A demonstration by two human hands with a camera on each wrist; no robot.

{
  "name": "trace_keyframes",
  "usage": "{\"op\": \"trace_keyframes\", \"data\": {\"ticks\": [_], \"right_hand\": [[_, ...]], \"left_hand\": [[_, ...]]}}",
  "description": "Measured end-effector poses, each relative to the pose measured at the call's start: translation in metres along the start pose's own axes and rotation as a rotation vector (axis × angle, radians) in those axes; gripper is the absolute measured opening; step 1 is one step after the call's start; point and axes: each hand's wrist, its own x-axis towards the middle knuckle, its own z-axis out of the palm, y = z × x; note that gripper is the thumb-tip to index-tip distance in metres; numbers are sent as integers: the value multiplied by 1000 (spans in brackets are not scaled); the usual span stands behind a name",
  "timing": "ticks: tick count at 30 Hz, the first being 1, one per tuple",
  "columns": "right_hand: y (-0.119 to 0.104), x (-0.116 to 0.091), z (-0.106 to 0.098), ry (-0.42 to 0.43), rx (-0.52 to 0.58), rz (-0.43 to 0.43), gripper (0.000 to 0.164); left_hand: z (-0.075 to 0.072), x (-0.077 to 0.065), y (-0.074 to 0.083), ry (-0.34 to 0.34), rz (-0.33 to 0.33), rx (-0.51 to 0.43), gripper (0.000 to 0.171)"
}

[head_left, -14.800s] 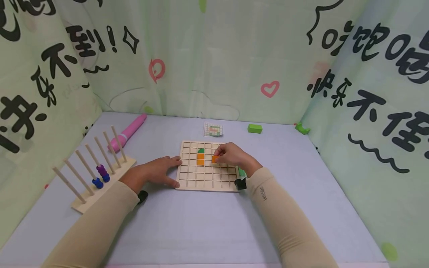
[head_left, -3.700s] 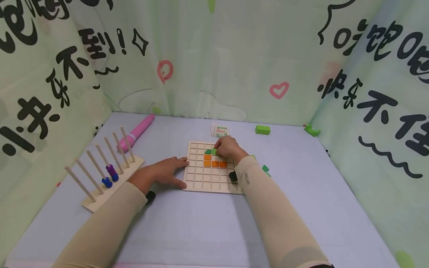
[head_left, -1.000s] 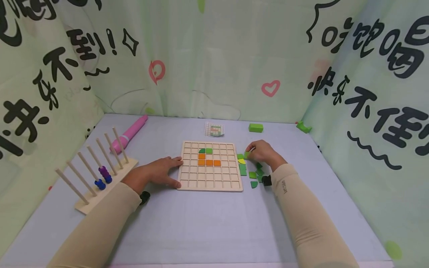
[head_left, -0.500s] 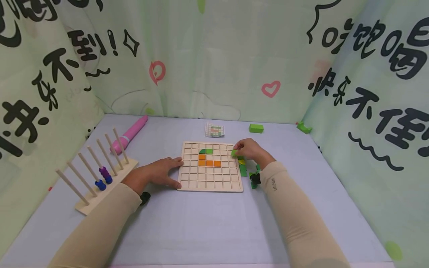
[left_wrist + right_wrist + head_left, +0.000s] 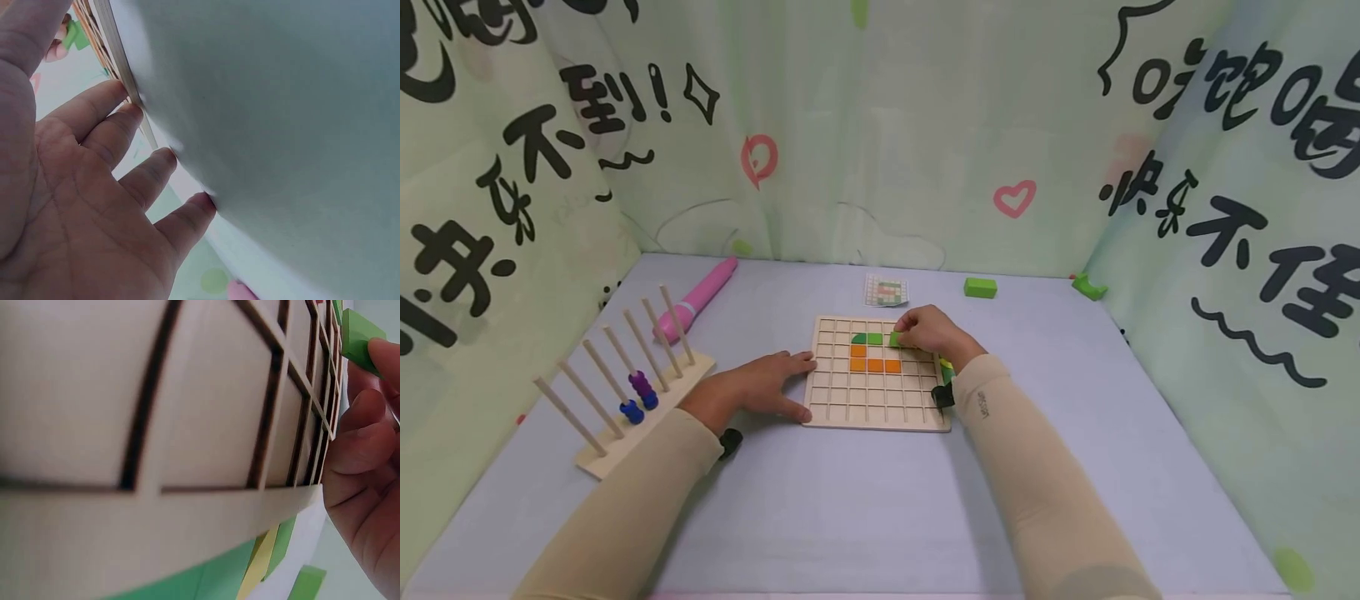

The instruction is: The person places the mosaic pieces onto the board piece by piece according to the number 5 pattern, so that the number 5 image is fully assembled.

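A wooden grid board (image 5: 850, 412) lies on the table. My left hand (image 5: 756, 387) rests spread at its left side, with fingertips (image 5: 128, 109) against the board's edge in the left wrist view. My right hand (image 5: 934, 332) pinches a light green square tile (image 5: 359, 334) between thumb and fingers, low over the board's upper rows. On the grid, a dark green curved tile (image 5: 858, 339) sits beside a light green tile (image 5: 875, 339). Below them, several orange tiles (image 5: 876, 365) form an L shape. My right forearm hides most of the loose tiles at the board's right.
Behind the board lies a patterned card (image 5: 886, 291), with a green block (image 5: 981, 287) to its right. A curved green piece (image 5: 1088, 287) is in the far right corner. On the left stand a peg rack (image 5: 602, 462) with blue and purple beads and a pink wand-like object (image 5: 703, 292).
My right hand has picked up a light green tile from the loose pieces and carried it left over the board. A light green tile and more orange tiles have joined the grid. My left hand stays put.
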Motion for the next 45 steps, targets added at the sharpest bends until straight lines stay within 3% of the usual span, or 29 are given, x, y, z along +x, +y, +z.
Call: {"op": "trace_keyframes", "data": {"ticks": [9,21,29,33,45], "right_hand": [[-10,2,7,39,-72,-10,15],[-11,9,12,55,-84,8,15],[-14,8,11,60,-251,-16,22],[-15,5,10,58,-277,-5,27],[-4,-8,-3,14,-79,25,31]], "left_hand": [[-2,-2,2,1,-1,-13,96],[-1,-1,1,13,16,2,97],[-1,0,3,7,10,1,97],[0,0,3,3,8,5,97],[-2,-3,3,3,11,9,97]]}}
